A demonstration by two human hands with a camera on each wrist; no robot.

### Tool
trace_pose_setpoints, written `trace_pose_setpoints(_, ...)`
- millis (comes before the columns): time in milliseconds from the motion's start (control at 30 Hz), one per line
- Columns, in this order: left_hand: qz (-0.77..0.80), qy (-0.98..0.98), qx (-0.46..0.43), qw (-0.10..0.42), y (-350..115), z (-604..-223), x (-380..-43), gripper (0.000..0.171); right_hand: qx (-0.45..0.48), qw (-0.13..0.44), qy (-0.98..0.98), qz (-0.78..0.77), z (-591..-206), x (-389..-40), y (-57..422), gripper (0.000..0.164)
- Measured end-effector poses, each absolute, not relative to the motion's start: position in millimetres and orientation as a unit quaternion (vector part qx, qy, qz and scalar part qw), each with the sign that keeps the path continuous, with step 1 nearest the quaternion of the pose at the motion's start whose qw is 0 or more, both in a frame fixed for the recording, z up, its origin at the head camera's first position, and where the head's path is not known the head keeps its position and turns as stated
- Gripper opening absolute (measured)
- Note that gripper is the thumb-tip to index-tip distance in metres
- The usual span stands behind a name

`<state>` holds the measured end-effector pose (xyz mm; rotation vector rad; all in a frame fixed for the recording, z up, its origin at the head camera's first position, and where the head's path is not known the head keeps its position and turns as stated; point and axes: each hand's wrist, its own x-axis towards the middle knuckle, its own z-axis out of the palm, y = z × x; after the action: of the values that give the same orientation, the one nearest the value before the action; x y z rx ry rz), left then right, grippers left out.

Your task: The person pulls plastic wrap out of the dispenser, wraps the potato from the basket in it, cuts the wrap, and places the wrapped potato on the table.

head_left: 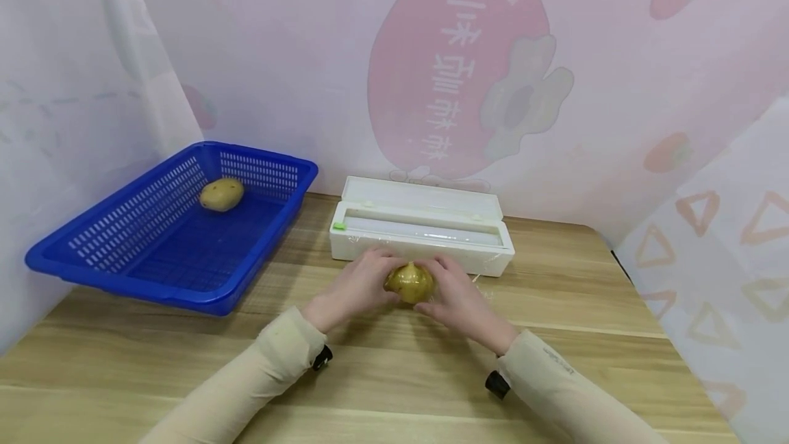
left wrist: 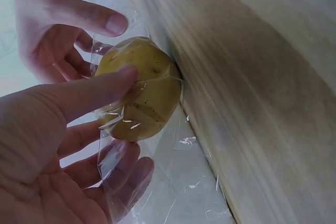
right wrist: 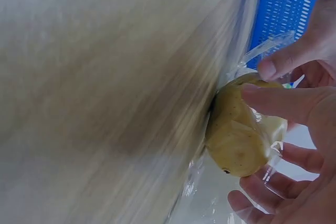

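Black pieces (head_left: 497, 384) sit by cream sleeves (head_left: 249, 379), the right one bearing small print (head_left: 557, 360).

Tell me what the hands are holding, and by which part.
A potato with clear film over it, held by its opposite sides: the left hand at its left side, the right hand at its right.

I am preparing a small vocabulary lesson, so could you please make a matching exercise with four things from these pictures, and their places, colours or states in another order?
Column 1
1. Basket
2. Held potato
3. Box
4. Other potato

Column 2
A. Lying inside the basket
B. White, with its lid open
C. Blue, with perforated walls
D. Between left hand and right hand, with clear film over it

Right pairs: 1-C, 2-D, 3-B, 4-A
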<state>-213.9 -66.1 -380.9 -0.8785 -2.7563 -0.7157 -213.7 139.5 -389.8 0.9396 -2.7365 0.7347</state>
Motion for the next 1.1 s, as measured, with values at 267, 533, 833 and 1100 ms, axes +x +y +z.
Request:
trace_pose_setpoints(267, -0.237, -0.925, -0.287, 0.075, -68.6, -382.1, -215.1, 0.052, 0.322, 0.088, -0.924, 0.184, -392.5, -228.8, 133.2, 0.076)
trace_pose_setpoints(533, -0.259, -0.923, -0.274, 0.078, -68.0, -380.4, -217.9, 0.034, 0.345, 0.13, -0.915, 0.161, -396.6, -234.4, 133.2, 0.073)
trace_pose_setpoints(833, -0.246, -0.91, -0.314, 0.111, -72.5, -382.6, -220.5, 0.057, 0.356, 0.1, -0.892, 0.26, -398.9, -240.7, 147.4, 0.075)
trace_pose_setpoints(1100, -0.235, -0.906, -0.331, 0.123, -74.0, -385.0, -224.9, 0.066, 0.341, 0.049, -0.863, 0.369, -396.3, -242.0, 157.0, 0.063)
